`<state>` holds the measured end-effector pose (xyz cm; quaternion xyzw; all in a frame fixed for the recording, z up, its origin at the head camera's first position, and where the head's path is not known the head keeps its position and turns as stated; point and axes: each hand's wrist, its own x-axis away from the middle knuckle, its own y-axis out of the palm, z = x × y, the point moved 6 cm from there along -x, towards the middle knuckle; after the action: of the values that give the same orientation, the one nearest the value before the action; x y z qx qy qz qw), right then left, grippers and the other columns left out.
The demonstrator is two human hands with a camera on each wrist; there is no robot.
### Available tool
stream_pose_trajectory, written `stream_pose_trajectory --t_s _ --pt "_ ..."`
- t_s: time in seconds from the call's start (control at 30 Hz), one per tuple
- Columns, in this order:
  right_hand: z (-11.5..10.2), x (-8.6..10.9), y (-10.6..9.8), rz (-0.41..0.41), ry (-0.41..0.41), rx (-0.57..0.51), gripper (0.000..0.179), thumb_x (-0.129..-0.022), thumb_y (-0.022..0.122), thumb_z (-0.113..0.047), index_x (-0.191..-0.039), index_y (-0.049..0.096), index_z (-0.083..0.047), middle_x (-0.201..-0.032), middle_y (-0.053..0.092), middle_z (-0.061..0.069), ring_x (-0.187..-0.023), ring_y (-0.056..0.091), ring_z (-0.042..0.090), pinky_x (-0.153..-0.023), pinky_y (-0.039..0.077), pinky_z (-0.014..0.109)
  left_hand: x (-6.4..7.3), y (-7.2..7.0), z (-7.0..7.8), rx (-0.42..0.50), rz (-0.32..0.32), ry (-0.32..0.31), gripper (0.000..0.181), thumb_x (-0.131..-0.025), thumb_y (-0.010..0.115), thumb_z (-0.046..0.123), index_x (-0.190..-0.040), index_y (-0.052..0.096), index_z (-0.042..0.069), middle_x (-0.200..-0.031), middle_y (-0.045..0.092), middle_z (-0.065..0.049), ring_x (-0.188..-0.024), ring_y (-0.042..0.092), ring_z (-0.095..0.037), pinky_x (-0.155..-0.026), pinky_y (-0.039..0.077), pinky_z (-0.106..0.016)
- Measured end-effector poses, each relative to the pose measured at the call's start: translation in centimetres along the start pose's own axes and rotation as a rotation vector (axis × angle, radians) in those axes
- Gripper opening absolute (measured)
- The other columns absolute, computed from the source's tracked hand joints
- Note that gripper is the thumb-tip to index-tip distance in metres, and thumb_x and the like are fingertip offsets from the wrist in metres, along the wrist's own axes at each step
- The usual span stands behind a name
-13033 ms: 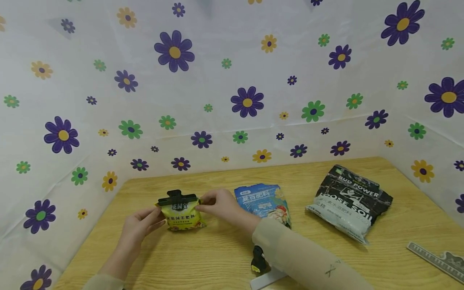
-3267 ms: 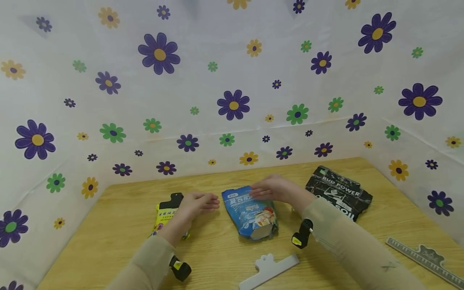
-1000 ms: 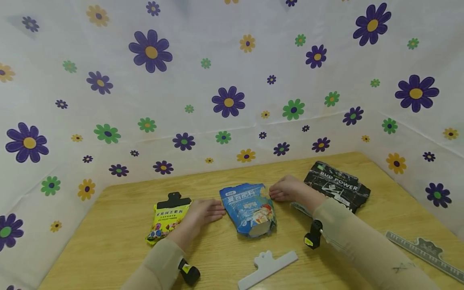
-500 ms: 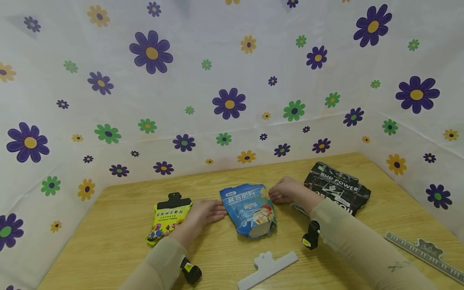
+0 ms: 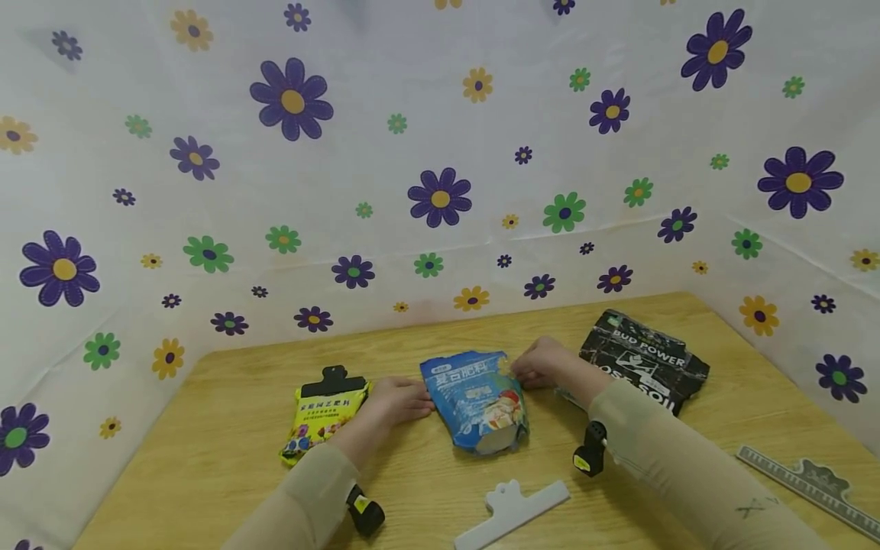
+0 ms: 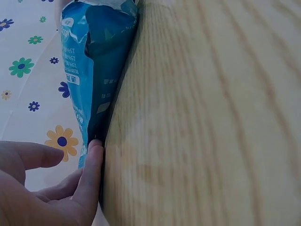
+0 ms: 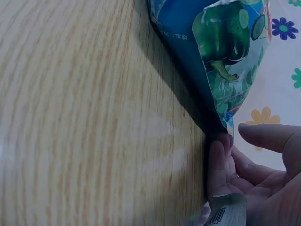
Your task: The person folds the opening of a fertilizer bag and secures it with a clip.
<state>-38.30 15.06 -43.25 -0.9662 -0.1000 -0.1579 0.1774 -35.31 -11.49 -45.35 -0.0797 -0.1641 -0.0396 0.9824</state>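
A blue fertilizer bag (image 5: 471, 405) lies in the middle of the wooden table, its printed front up. At its left edge is my left hand (image 5: 399, 399), fingers nearly straight. In the left wrist view, fingertips (image 6: 95, 147) touch the bag's edge at the table, while the thumb stands apart. My right hand (image 5: 541, 362) is at the upper right edge; in the right wrist view its fingertips (image 7: 221, 143) meet the bag's corner, with the thumb off it. Left of my left hand lies a yellow fertilizer bag (image 5: 323, 420) with a black clip (image 5: 334, 382) across its top.
A white clip (image 5: 510, 513) lies in front of the blue bag. Behind my right forearm is a black and silver bag (image 5: 639, 359). A grey ruler-marked clip (image 5: 814, 485) sits near the right edge. Flower-printed cloth (image 5: 440, 114) encloses the table's back and sides.
Both hands were at the yellow bag's clipped top earlier and are now on either side of the blue bag. The right hand has moved from the blue bag's top to its right edge.
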Motion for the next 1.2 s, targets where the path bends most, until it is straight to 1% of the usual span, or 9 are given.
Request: stream_pose_trajectory --t_s 0.2,0.33,0.47,0.57,0.7,0.83,1.03,1.1,1.2 --pt "0.04 0.05 0.19 -0.021 -0.025 0.046 0.035 -0.099 0.067 -0.001 -0.129 0.066 0.018 -0.084 0.074 0.004 -0.067 0.066 0.006 -0.077 0.067 0.028 0.16 0.16 0.05 0.013 -0.022 0.015 0.04 -0.108 0.056 0.002 -0.142 0.052 -0.02 -0.116 0.073 -0.028 -0.079 0.073 -0.012 -0.088 0.068 -0.035" --pt "0.1 0.01 0.24 -0.012 -0.022 0.053 0.035 -0.098 0.068 0.0 -0.127 0.067 0.018 -0.09 0.077 0.01 -0.068 0.068 0.007 -0.079 0.068 0.03 0.32 0.31 0.08 0.028 -0.032 0.015 0.041 -0.107 0.056 -0.001 -0.142 0.051 -0.021 -0.122 0.07 -0.033 -0.078 0.073 -0.013 -0.088 0.068 -0.037" --pt "0.23 -0.04 0.36 0.006 -0.012 0.049 0.034 -0.097 0.071 0.0 -0.125 0.068 0.017 -0.091 0.075 0.01 -0.07 0.067 0.009 -0.078 0.068 0.031 0.49 0.36 0.01 0.022 -0.041 0.023 0.04 -0.106 0.057 -0.002 -0.142 0.052 -0.02 -0.125 0.07 -0.036 -0.077 0.073 -0.013 -0.089 0.068 -0.038" --pt "0.33 -0.09 0.43 0.012 -0.006 0.031 0.034 -0.096 0.072 0.001 -0.126 0.068 0.017 -0.093 0.072 0.01 -0.073 0.066 0.011 -0.08 0.068 0.031 0.49 0.27 -0.03 0.02 -0.036 0.029 0.039 -0.106 0.058 -0.003 -0.14 0.054 -0.02 -0.124 0.071 -0.035 -0.077 0.074 -0.013 -0.087 0.068 -0.037" --pt "0.37 -0.29 0.48 0.008 -0.006 0.005 0.035 -0.096 0.071 0.004 -0.128 0.066 0.018 -0.099 0.073 0.016 -0.075 0.066 0.013 -0.082 0.068 0.033 0.41 0.09 0.05 0.018 -0.024 0.026 0.037 -0.105 0.059 -0.003 -0.139 0.056 -0.019 -0.121 0.072 -0.032 -0.076 0.074 -0.013 -0.085 0.069 -0.035" --pt "0.37 -0.35 0.59 0.007 -0.003 -0.001 0.036 -0.096 0.072 0.004 -0.129 0.065 0.018 -0.105 0.074 0.02 -0.077 0.068 0.013 -0.083 0.068 0.034 0.34 0.07 0.09 0.006 -0.01 0.017 0.038 -0.104 0.061 -0.004 -0.139 0.056 -0.018 -0.118 0.073 -0.03 -0.077 0.074 -0.013 -0.086 0.069 -0.035" --pt "0.42 -0.4 0.67 0.007 -0.002 0.0 0.038 -0.096 0.071 0.004 -0.13 0.064 0.018 -0.119 0.072 0.028 -0.081 0.069 0.015 -0.086 0.068 0.037 0.22 0.15 0.01 0.004 0.006 0.019 0.041 -0.103 0.062 -0.005 -0.141 0.054 -0.018 -0.125 0.069 -0.034 -0.082 0.076 -0.017 -0.089 0.068 -0.039" --pt "0.39 -0.33 0.65 0.012 -0.005 0.0 0.038 -0.096 0.071 0.005 -0.131 0.063 0.019 -0.123 0.07 0.029 -0.082 0.069 0.015 -0.087 0.068 0.037 0.17 0.17 0.0 0.013 0.011 0.024 0.041 -0.102 0.063 -0.007 -0.14 0.055 -0.019 -0.125 0.069 -0.034 -0.08 0.075 -0.017 -0.087 0.069 -0.039" --pt "0.27 -0.15 0.61 0.016 -0.015 -0.004 0.04 -0.095 0.07 0.007 -0.132 0.061 0.02 -0.127 0.067 0.031 -0.084 0.069 0.016 -0.089 0.068 0.037 0.11 0.15 0.04 0.021 0.024 0.027 0.04 -0.1 0.065 -0.008 -0.138 0.057 -0.018 -0.12 0.071 -0.032 -0.076 0.074 -0.015 -0.084 0.069 -0.037"
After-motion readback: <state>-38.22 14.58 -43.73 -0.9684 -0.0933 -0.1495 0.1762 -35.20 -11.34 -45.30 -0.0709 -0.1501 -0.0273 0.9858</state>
